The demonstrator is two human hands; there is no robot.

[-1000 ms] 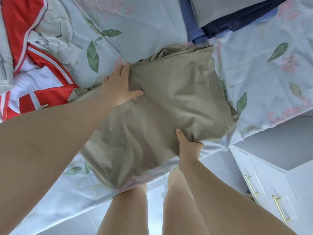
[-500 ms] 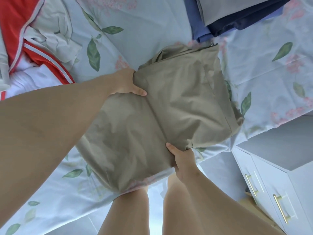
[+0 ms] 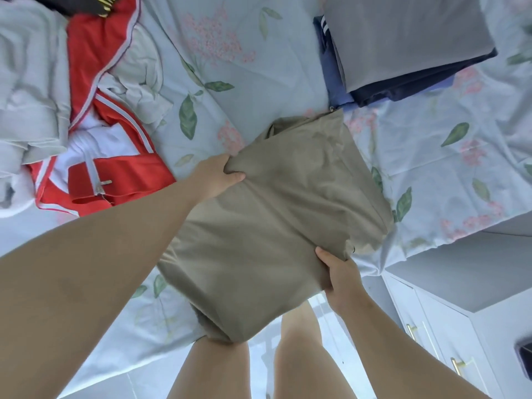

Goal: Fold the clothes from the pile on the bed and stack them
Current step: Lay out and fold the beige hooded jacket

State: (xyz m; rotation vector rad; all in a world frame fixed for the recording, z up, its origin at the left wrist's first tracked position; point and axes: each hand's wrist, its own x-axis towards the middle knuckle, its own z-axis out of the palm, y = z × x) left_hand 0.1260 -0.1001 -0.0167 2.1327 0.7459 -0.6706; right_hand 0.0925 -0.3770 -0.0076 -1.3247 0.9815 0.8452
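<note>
We hold a folded khaki garment (image 3: 273, 220) in the middle of the view, over the near edge of the bed (image 3: 259, 67). Its lower corner hangs past that edge, in front of our knees. Whether its far end rests on the flowered sheet or is lifted clear, we cannot tell.

Our left hand (image 3: 218, 175) grasps the garment's side at about 10 o'clock. The thumb lies on top of the cloth and the fingers are tucked out of sight beneath it, bunching the fabric into a small ridge. Our right hand (image 3: 339, 272) grasps the opposite side at about 4 o'clock, thumb on top in the same way, fingers curled under the fold.

At 1 o'clock, just beyond the garment's far corner, sits the stack of folded clothes (image 3: 403, 38): a grey piece on top, dark navy under it, and a lighter blue layer showing at the left edge.

At 10 o'clock, well apart from the stack, lies the unfolded pile. A red jacket (image 3: 95, 53) with white piping and an open zip is spread among crumpled pale grey cloth (image 3: 28, 82).

At 4 o'clock, beside the bed, stands a white cabinet (image 3: 460, 312) with gold handles.
</note>
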